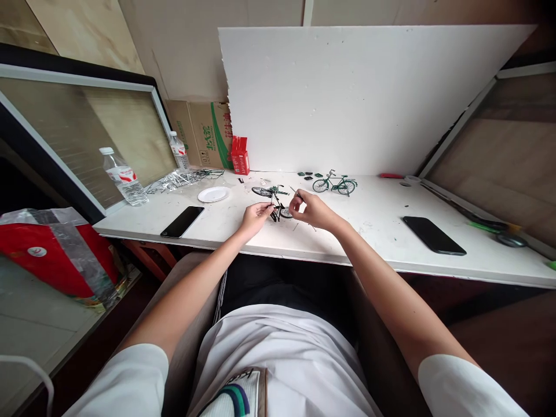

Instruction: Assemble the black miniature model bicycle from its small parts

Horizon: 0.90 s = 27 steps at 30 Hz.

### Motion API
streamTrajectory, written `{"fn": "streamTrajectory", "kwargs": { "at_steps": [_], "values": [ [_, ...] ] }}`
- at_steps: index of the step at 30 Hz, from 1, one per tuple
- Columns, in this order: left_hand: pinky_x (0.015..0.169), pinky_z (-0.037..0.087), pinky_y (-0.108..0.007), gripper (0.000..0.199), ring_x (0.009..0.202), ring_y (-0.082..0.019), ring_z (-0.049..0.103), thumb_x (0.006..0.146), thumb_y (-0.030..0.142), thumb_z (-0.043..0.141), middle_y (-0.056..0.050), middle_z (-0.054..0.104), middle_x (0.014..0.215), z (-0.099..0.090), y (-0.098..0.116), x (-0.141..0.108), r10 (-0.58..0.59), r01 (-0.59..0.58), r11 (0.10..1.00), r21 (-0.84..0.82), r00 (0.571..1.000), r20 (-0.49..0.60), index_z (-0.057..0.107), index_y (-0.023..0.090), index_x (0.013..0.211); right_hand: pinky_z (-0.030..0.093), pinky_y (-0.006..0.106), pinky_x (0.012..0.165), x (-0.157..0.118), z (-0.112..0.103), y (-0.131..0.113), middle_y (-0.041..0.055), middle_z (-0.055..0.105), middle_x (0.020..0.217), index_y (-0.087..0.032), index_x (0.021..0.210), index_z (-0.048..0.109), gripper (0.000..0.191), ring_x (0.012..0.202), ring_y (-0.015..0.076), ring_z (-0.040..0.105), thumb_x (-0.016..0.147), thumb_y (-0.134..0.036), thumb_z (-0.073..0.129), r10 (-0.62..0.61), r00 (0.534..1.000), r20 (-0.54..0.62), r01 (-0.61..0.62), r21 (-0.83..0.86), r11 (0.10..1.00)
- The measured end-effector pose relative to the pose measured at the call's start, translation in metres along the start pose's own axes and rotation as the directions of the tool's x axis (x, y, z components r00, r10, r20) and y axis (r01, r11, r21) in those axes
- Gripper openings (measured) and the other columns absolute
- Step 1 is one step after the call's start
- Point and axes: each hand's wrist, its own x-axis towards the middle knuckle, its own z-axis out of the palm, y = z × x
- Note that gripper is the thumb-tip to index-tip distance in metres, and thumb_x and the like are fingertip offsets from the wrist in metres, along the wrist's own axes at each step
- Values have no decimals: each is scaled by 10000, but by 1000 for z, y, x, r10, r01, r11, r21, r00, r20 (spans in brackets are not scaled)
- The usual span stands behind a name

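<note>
At the middle of the white table, my left hand (257, 216) is closed on the left part of a small black model bicycle frame (277, 209), whose dark wheel (285, 212) shows between the hands. My right hand (309, 209) is just right of it, its fingers pinched round a thin, small tool or part near the fingertips. Behind them lies a partly built green bicycle piece with a wheel (262, 191). A complete green model bicycle (334, 184) stands farther back to the right.
A white plate (214, 194) and a black phone (182, 222) lie left; another phone (434, 236) lies right. Bottles (124, 178), a red box (240, 155), a carton (202, 133) and wrapped green parts (191, 178) stand or lie back left. A white board (369, 98) leans behind.
</note>
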Motion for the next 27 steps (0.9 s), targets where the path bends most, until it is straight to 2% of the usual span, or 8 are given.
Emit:
{"fn": "streamTrajectory", "kwargs": {
  "at_steps": [4, 9, 12, 16, 21, 27],
  "values": [
    [1021, 556, -427, 535, 1106, -295, 744, 790, 495, 877, -192, 791, 1214, 0, 6, -2, -28, 28, 1000, -11, 1000, 1, 790, 111, 1151, 456, 313, 688, 2, 5, -3, 42, 680, 939, -271, 881, 350, 286, 838, 197, 601, 889, -306, 634, -33, 998, -59, 36, 48, 998],
    [952, 567, -398, 574, 1084, -283, 738, 797, 525, 867, -181, 792, 1204, 9, 8, -9, -86, 89, 993, -78, 996, 40, 781, 117, 1192, 486, 338, 724, 4, 8, -2, 52, 666, 973, -276, 941, 349, 263, 890, 213, 599, 935, -345, 602, -105, 989, -105, 107, 15, 994],
    [876, 566, -376, 584, 1022, -271, 737, 796, 533, 868, -179, 795, 1182, 17, 7, -14, -125, 130, 987, -92, 990, 62, 781, 117, 1196, 501, 358, 734, 3, 9, -2, 62, 675, 992, -277, 948, 352, 262, 897, 223, 611, 944, -346, 604, -114, 989, -91, 116, 7, 993],
    [837, 553, -351, 574, 1048, -274, 721, 811, 535, 853, -167, 793, 1207, 21, 8, -18, -119, 124, 989, -80, 990, 69, 785, 132, 1214, 504, 398, 783, 3, 13, 0, 64, 699, 1002, -273, 946, 378, 216, 890, 235, 623, 960, -312, 591, -156, 987, -28, 157, 6, 988],
    [896, 560, -379, 548, 1102, -294, 716, 823, 523, 844, -166, 790, 1237, 24, 8, -20, -84, 93, 992, -83, 990, 109, 792, 137, 1208, 493, 436, 839, 3, 19, 8, 77, 697, 997, -273, 965, 415, 150, 996, 281, 612, 968, -277, 564, -206, 979, -11, 205, -58, 977],
    [933, 571, -407, 584, 1147, -319, 714, 828, 527, 831, -179, 774, 1282, 24, 6, -20, -69, 78, 995, -63, 989, 130, 778, 117, 1240, 512, 424, 815, 2, 20, 9, 75, 711, 998, -273, 956, 413, 188, 944, 273, 649, 938, -278, 600, -165, 986, 3, 165, 0, 986]
  ]
}}
